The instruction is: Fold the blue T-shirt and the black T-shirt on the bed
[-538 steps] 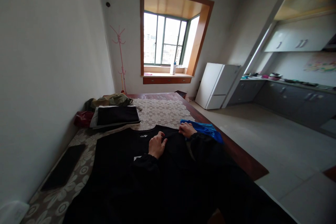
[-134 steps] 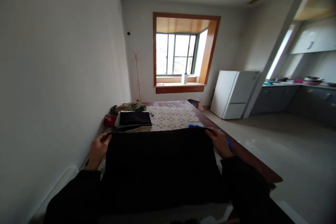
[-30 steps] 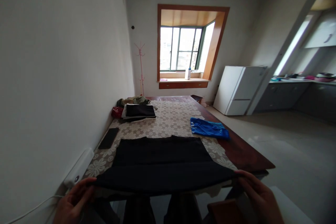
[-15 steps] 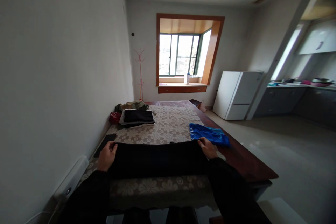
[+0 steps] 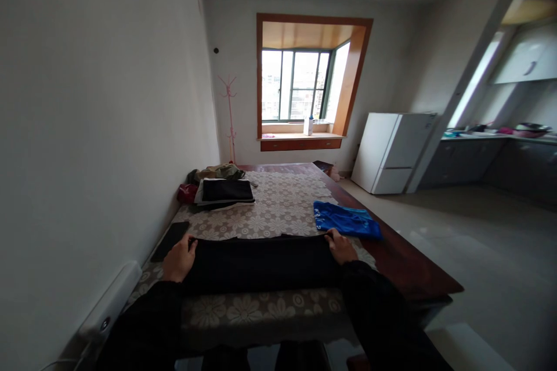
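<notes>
Pinching black garment ends; blue cloth beside right hand.

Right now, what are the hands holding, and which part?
Both hands hold the folded black garment on the table: left hand at its far left corner, right hand at its far right corner.

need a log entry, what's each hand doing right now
Left hand: shut on the black garment, left end.
Right hand: shut on its right end.

left hand, right hand gripping folded black garment, table
</notes>
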Demonstrator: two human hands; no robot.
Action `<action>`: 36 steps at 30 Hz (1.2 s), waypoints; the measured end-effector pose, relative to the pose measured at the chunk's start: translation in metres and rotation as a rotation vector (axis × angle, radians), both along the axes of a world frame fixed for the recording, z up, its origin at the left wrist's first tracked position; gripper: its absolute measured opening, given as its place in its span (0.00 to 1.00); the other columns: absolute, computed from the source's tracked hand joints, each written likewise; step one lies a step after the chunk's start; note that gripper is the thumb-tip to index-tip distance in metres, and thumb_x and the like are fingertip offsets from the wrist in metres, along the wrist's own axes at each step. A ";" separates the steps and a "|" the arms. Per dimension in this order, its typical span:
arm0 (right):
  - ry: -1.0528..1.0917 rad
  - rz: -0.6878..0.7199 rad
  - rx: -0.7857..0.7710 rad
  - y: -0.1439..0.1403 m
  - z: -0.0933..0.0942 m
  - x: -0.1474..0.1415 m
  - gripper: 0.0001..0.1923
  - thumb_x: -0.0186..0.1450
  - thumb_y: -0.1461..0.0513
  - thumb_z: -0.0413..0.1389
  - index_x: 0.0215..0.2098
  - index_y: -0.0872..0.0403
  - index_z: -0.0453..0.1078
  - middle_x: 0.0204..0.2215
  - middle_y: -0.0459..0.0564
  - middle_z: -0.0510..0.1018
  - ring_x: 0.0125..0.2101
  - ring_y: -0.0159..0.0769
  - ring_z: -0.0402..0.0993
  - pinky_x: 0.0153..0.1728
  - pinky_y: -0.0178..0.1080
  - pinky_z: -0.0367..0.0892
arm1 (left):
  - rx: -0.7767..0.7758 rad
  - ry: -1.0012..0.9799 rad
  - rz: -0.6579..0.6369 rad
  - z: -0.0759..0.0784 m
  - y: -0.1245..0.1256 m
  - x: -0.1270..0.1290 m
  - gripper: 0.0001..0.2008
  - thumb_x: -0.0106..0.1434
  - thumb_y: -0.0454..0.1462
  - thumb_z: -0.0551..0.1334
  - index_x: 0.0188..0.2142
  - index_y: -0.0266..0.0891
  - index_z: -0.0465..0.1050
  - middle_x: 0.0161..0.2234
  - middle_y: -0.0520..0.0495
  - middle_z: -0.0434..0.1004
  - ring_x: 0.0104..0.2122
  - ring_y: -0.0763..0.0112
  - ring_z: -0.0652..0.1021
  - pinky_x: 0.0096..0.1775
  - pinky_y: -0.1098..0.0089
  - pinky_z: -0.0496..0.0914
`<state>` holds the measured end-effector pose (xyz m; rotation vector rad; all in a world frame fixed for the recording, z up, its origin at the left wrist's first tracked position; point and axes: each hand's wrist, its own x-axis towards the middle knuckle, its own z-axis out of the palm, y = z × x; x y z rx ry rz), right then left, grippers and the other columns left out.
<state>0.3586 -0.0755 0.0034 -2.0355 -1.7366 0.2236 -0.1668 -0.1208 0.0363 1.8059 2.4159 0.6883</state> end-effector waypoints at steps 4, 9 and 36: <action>-0.147 0.091 0.181 -0.031 0.004 -0.036 0.23 0.69 0.62 0.49 0.61 0.57 0.65 0.63 0.62 0.67 0.63 0.51 0.61 0.59 0.48 0.58 | 0.142 0.122 -0.127 -0.009 -0.024 0.040 0.26 0.70 0.42 0.50 0.62 0.30 0.62 0.62 0.32 0.70 0.61 0.53 0.70 0.60 0.55 0.65; -0.265 0.472 0.286 -0.072 -0.004 -0.142 0.27 0.71 0.60 0.46 0.68 0.46 0.59 0.70 0.46 0.57 0.69 0.44 0.50 0.67 0.49 0.47 | 0.122 0.236 -0.507 -0.032 -0.050 0.145 0.25 0.72 0.43 0.47 0.67 0.46 0.59 0.67 0.47 0.64 0.68 0.58 0.60 0.67 0.48 0.56; -0.141 0.499 0.014 -0.053 -0.032 -0.193 0.31 0.72 0.57 0.43 0.73 0.50 0.47 0.72 0.46 0.48 0.71 0.46 0.41 0.69 0.55 0.40 | -0.055 0.305 -0.569 -0.045 -0.025 0.184 0.30 0.69 0.37 0.45 0.70 0.43 0.50 0.72 0.49 0.49 0.71 0.58 0.50 0.69 0.47 0.48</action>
